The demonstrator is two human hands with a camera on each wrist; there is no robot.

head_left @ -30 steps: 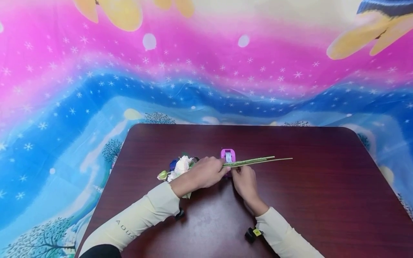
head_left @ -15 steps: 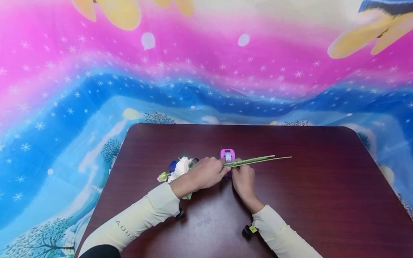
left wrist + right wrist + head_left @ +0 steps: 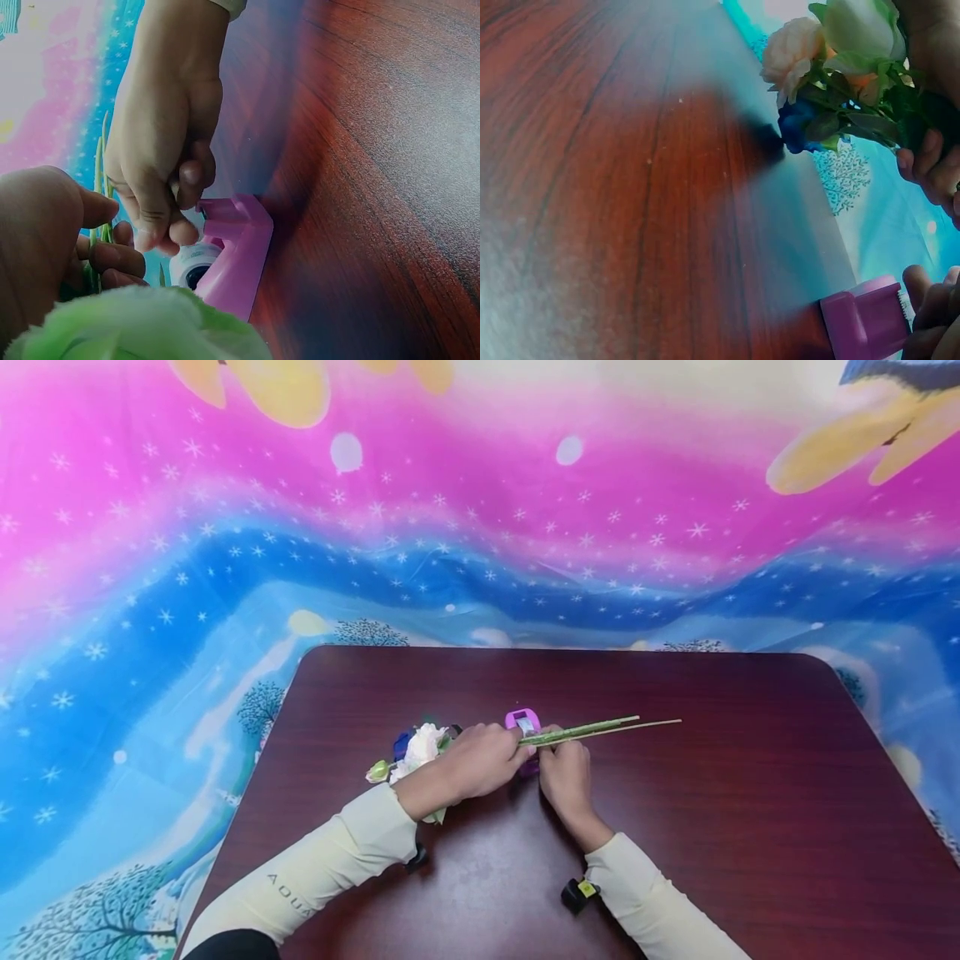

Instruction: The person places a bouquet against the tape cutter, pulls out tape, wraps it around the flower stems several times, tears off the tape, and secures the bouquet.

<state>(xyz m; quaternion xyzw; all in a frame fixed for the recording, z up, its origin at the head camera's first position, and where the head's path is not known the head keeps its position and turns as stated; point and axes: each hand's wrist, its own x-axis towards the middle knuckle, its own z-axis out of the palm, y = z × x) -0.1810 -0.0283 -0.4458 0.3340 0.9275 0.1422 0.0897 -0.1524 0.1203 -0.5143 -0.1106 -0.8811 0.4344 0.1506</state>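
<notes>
While the left hand (image 3: 480,762) grips a small bunch of flowers (image 3: 418,748) by the stems (image 3: 600,729), its fingers (image 3: 112,259) are curled round the green stalks and clamped on them, so the blooms point off to the person's left and the bare stem ends stick out to the right, low over the dark red wooden surface (image 3: 750,827). Cream, white and blue flower heads (image 3: 810,67) show in the right wrist view, with green leaves packed behind them. Just behind the 2 hands sits a pink tape dispenser (image 3: 523,724) on the surface, a white roll (image 3: 193,264) seated in it. Beside the left one, the right hand (image 3: 566,772) has its fingers (image 3: 176,225) bunched together at the dispenser's front edge, thumb and fingertips pressed close in a pinch; whether they hold a strip of tape I cannot tell. Both hands are nearly touching, right under the stems. Cream sleeves (image 3: 337,860) cover both forearms, and a bright pink and blue starry cloth (image 3: 225,568) hangs behind and around the surface
</notes>
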